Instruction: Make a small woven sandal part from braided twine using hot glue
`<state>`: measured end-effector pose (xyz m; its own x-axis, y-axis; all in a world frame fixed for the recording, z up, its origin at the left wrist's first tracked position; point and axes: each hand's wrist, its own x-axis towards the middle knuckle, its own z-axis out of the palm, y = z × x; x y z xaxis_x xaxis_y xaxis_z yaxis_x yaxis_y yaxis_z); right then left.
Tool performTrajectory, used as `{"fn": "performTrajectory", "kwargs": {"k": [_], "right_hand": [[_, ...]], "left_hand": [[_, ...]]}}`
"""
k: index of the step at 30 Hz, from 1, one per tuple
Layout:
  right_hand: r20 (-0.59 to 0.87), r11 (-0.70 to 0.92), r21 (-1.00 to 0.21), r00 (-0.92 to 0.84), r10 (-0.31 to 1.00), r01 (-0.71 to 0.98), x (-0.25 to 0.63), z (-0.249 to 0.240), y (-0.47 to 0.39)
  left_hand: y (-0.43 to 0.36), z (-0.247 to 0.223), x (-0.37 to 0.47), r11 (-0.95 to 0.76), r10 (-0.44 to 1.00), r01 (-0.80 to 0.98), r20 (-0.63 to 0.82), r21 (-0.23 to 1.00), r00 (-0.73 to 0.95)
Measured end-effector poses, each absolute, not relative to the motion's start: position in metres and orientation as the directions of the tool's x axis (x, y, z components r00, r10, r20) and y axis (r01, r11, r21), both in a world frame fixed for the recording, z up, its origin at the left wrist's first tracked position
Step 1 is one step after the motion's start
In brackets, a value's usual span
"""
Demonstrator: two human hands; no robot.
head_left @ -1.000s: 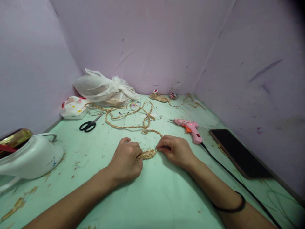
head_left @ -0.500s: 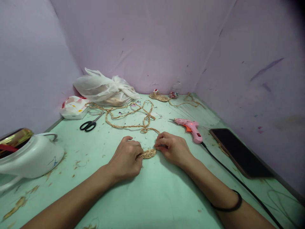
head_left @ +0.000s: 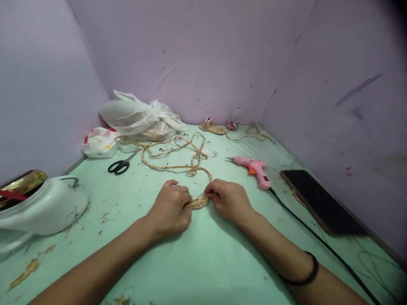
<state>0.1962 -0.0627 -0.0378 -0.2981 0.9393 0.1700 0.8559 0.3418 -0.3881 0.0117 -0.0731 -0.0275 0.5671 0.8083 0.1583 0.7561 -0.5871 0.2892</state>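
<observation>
In the middle of the green table, my left hand [head_left: 173, 207] is closed around one end of a small flat piece of coiled straw braid [head_left: 200, 202]. Its fingers hide that end. At the other end, my right hand [head_left: 227, 198] pinches the straw cord [head_left: 208, 173] where it joins the coiled piece. From there the loose cord runs away from me in wide loops toward the back left. A pink hot glue gun [head_left: 252, 167] with an orange trigger lies right of my right hand, its nozzle pointing left.
Black-handled scissors [head_left: 120, 166] lie at left, near a white box [head_left: 100, 144] and a knotted plastic bag [head_left: 143, 116]. A white container [head_left: 54, 207] stands far left. A finished-looking straw sole [head_left: 213, 128] rests at the back. The phone [head_left: 321, 203] and glue gun cable [head_left: 305, 226] are at right.
My right hand has shifted slightly left, drawing the cord in closer against the end of the coiled piece. My left hand keeps its grip. The view has moved very slightly.
</observation>
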Motion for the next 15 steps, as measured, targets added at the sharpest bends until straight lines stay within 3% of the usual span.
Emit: {"fn": "performTrajectory", "kwargs": {"k": [5, 10, 15], "right_hand": [[0.139, 0.403, -0.371, -0.379, 0.915, 0.837, 0.199, -0.031, -0.067], [0.218, 0.509, -0.491, -0.466, 0.857, 0.707, 0.198, -0.033, -0.074], [0.196, 0.54, -0.517, -0.521, 0.83, 0.665, 0.191, -0.04, -0.075]], "left_hand": [[-0.075, -0.026, 0.012, -0.566, 0.822, 0.765, 0.142, 0.308, 0.551], [-0.076, -0.026, 0.012, -0.552, 0.831, 0.769, 0.14, 0.323, 0.538], [-0.077, -0.028, 0.012, -0.55, 0.834, 0.766, 0.163, 0.334, 0.528]]}}
